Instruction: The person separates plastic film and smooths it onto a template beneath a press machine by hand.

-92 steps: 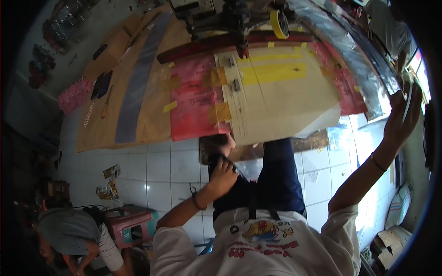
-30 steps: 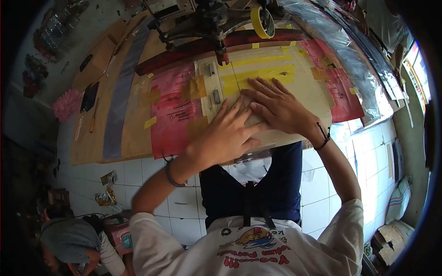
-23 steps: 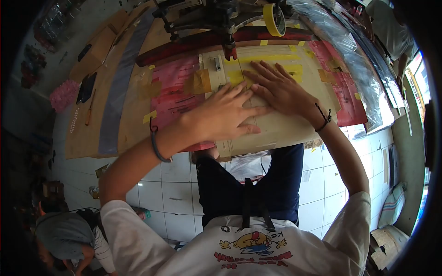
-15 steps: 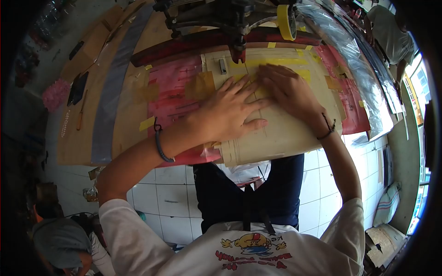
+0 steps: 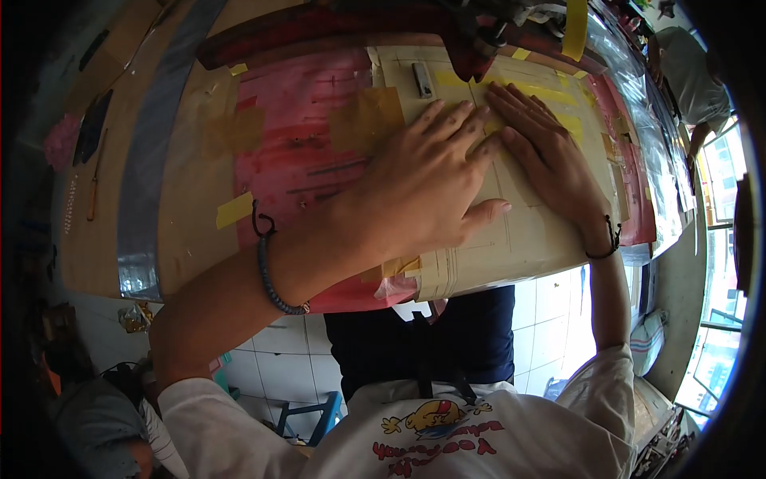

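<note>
My left hand (image 5: 439, 172) lies palm down on a cream sheet (image 5: 471, 243) with thin ruled lines, its fingers spread and stretched away from me. Beside it my right hand (image 5: 546, 152) rests flat on the same sheet, fingers extended over a strip of yellow tape (image 5: 570, 126). Neither hand holds anything. The left thumb points across towards the right hand. A small metal piece (image 5: 421, 80) sits on the sheet just beyond the left fingertips. Left of the sheet is a pink-red stained surface (image 5: 295, 120) with brown tape (image 5: 367, 120) at the border.
A dark red bar (image 5: 319, 30) with a metal clamp (image 5: 488, 38) crosses beyond my hands. Left on the board lie a grey strip (image 5: 163, 104), a dark phone-like object (image 5: 93, 128) and a thin tool (image 5: 97, 180). A blue stool (image 5: 323, 419) stands below. Two other people are nearby.
My view has tilted and come nearer the board. The right hand's fingers, which angled left before, now stretch forward. Both hands stay on the cream sheet.
</note>
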### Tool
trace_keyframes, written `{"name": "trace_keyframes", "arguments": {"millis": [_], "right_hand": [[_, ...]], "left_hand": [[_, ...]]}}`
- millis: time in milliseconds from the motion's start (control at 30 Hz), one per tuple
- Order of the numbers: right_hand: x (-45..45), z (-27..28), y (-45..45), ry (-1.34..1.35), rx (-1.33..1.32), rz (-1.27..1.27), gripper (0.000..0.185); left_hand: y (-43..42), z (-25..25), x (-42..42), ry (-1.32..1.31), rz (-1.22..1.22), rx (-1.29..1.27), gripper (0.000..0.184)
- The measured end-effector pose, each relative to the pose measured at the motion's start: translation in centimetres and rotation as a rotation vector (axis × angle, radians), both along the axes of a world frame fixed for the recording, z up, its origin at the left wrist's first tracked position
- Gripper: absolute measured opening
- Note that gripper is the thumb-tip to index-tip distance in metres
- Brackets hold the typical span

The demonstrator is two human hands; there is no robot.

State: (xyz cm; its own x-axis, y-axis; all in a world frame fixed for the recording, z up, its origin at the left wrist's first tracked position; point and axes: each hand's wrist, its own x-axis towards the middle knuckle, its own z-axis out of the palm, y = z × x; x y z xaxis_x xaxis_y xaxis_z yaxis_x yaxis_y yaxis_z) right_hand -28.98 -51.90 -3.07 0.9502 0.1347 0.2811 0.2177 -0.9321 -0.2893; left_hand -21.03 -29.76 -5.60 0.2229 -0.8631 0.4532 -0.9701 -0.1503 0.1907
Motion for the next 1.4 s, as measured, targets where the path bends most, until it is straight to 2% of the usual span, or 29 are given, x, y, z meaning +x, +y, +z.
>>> {"name": "trace_keyframes", "arguments": {"millis": [233, 333, 633, 1400], "right_hand": [[0.2, -0.4, -0.1, -0.018, -0.079, -0.026, 0.051], [0.3, -0.4, -0.1, -0.027, -0.074, -0.021, 0.051], [0.4, -0.5, 0.1, -0.043, -0.083, -0.027, 0.051], [0.3, -0.1, 0.0, -0.013, -0.056, -0.005, 0.052]], "left_hand": [[0.4, 0.3, 0.6, -0.141, 0.176, 0.021, 0.072], [0.4, 0.2, 0.7, -0.079, 0.192, 0.042, 0.075], [0.0, 0.2, 1.2, 0.069, 0.191, 0.07, 0.083], [0.3, 0.2, 0.8, 0.017, 0.183, 0.066, 0.083]]}}
